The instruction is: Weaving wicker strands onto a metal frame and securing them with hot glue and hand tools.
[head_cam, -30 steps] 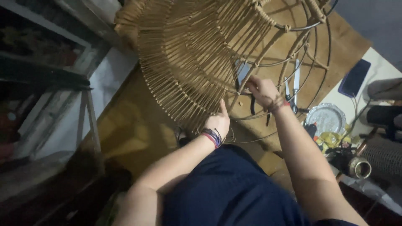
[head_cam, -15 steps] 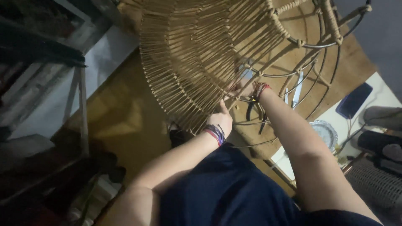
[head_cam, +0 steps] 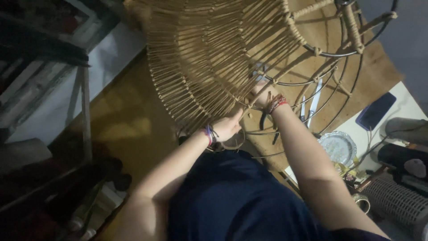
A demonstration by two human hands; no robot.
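Note:
A large round metal wire frame [head_cam: 343,53], partly wrapped in tan rattan strands [head_cam: 209,58], stands tilted over a wooden board [head_cam: 379,73]. My left hand [head_cam: 228,126] presses against the lower edge of the woven part, one finger stretched along a strand. My right hand [head_cam: 264,98] reaches in between the wires and pinches a strand end at the same edge. Both wrists wear coloured bracelets. What the fingertips grip is partly hidden by the weave.
Scissors [head_cam: 310,105] and pliers [head_cam: 264,121] lie on the board under the frame. To the right are a dark phone [head_cam: 375,111], a silver foil dish [head_cam: 337,146] and dark cylinders [head_cam: 403,158]. A wooden rack [head_cam: 84,111] stands at left on the floor.
My right hand has moved left and down toward my left hand, meeting it at the woven edge. The view has shifted slightly, and the frame sits lower in it.

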